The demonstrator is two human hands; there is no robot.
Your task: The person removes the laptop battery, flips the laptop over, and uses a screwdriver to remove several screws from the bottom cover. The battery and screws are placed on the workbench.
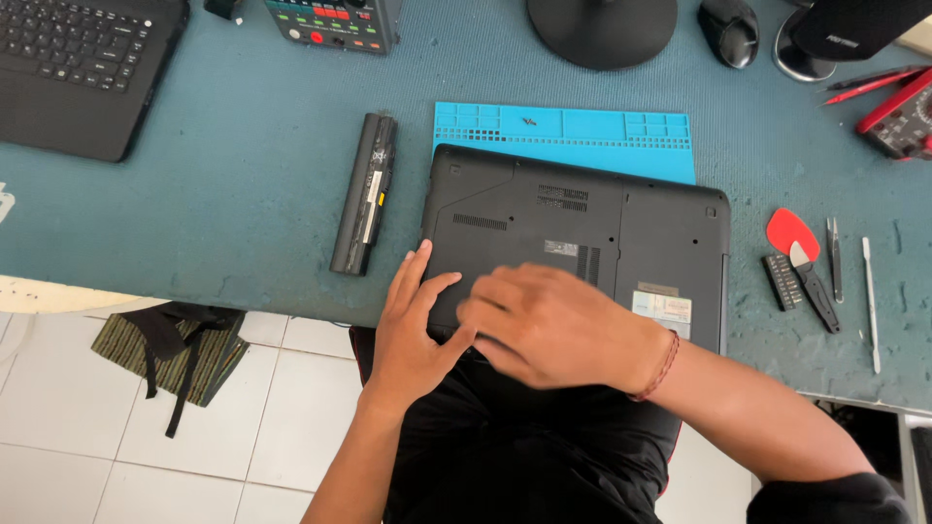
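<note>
A black laptop (621,228) lies bottom-up on the blue desk, partly on a blue silicone work mat (582,136). My left hand (413,330) rests flat on its near left corner, fingers spread over the edge. My right hand (553,325) lies across the near middle of the underside, fingers pointing left and touching the left thumb; a red cord bracelet circles the wrist. Neither hand holds a tool. A long black battery pack (365,192) lies on the desk to the left of the laptop, apart from both hands.
A second laptop (83,63) sits at the far left, a bench instrument (335,21) and a monitor stand (602,29) at the back, a mouse (730,29) beside it. Right of the laptop lie a red pry pick (788,231), tweezers (835,257), a spudger (871,301) and a multimeter (898,121).
</note>
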